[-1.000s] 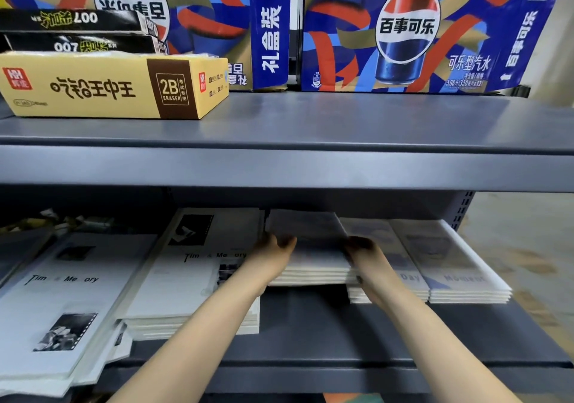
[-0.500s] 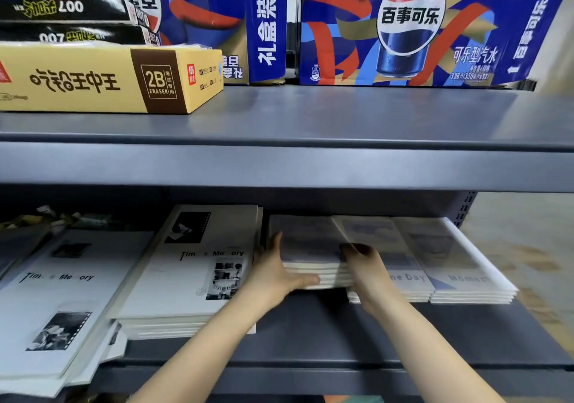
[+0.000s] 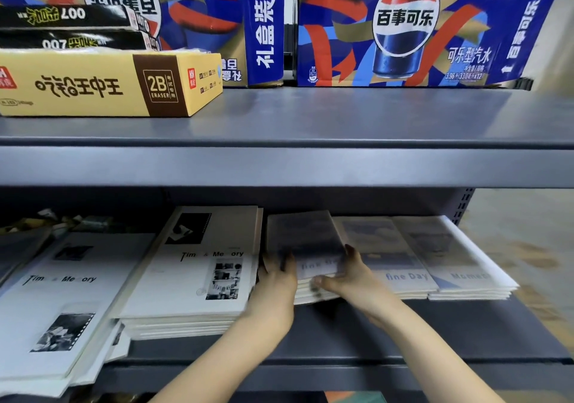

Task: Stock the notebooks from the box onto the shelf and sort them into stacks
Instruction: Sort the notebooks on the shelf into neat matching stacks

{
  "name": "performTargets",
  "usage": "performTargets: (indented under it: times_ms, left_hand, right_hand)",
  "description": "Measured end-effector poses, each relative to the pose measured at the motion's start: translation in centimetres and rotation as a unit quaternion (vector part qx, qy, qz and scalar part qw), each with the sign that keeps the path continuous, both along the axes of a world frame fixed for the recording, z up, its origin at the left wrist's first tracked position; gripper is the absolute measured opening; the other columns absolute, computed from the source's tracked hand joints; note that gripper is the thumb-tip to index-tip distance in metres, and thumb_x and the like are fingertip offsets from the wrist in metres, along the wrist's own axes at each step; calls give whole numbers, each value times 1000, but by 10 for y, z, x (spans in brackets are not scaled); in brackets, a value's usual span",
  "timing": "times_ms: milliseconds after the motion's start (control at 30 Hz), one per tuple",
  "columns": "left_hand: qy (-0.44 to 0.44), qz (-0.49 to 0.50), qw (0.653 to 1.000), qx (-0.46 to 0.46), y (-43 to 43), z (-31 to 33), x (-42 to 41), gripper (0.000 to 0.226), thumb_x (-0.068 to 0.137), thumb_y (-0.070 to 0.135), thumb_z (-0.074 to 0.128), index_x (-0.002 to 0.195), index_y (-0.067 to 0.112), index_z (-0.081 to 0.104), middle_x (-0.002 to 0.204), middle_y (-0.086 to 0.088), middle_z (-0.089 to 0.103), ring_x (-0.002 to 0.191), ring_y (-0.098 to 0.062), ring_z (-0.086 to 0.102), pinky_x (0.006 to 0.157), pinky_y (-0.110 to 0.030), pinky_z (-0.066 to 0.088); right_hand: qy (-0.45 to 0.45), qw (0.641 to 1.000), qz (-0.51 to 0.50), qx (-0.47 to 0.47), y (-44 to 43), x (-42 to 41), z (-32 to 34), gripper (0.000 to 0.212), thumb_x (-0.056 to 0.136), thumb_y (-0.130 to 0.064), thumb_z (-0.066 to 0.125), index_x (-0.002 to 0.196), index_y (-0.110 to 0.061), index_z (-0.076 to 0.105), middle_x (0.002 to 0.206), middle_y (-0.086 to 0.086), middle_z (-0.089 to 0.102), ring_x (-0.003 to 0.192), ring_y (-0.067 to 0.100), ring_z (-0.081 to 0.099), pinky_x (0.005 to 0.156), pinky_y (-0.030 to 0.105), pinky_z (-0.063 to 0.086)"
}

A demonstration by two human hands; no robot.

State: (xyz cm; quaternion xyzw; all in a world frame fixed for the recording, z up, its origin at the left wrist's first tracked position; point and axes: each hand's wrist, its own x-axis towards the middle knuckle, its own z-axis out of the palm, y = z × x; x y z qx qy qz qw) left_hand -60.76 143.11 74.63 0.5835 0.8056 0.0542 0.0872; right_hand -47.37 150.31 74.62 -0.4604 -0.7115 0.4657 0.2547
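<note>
A stack of blue-grey "fine Day" notebooks (image 3: 306, 241) lies on the lower shelf (image 3: 357, 334), between both hands. My left hand (image 3: 276, 278) grips its left front corner, fingers on the cover. My right hand (image 3: 351, 275) holds the right front edge, with the thumb along the pages and fingers on top. Two more stacks of the same kind, a "fine Day" stack (image 3: 385, 253) and a "Moment" stack (image 3: 450, 253), lie just to the right. Larger white "Time & Memory" notebooks (image 3: 198, 266) sit stacked to the left, and another such pile (image 3: 62, 297) lies further left.
The grey upper shelf (image 3: 310, 117) carries a yellow 2B eraser box (image 3: 102, 83), two black boxes (image 3: 68, 27) and blue Pepsi cartons (image 3: 403, 24). Bare shelf surface lies in front of the small stacks. Concrete floor (image 3: 528, 247) shows past the shelf's right end.
Both hands slid forward along the middle stack to its front corners, and the stack has come slightly towards me. The view has shifted a little.
</note>
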Motion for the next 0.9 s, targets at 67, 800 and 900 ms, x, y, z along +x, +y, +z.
performTargets:
  times_ms: [67, 800, 900]
  left_hand:
    - [45, 1, 999, -16, -1, -3, 6, 88, 79, -10, 54, 148, 14, 5, 149, -29, 3, 136, -41, 21, 101, -39, 42]
    - [205, -74, 976, 8, 5, -1, -2, 79, 70, -6, 63, 139, 2, 25, 140, -25, 31, 128, -38, 32, 100, -41, 35]
    - [201, -66, 977, 5, 9, 2, 0, 67, 76, -6, 58, 136, 3, 30, 136, -23, 37, 127, -36, 35, 97, -41, 37]
  right_hand:
    - [-37, 999, 1, -2, -4, -3, -2, 89, 67, -28, 81, 137, -13, 27, 131, 2, 45, 115, 14, 49, 92, 25, 44]
    - [-326, 874, 36, 358, -6, -9, -22, 80, 41, -25, 86, 117, -20, 60, 116, 3, 60, 105, 28, 61, 80, 34, 53]
    - [-312, 877, 44, 363, -1, -8, -21, 74, 64, -27, 77, 131, -24, 47, 130, -1, 48, 120, 26, 45, 89, 34, 44]
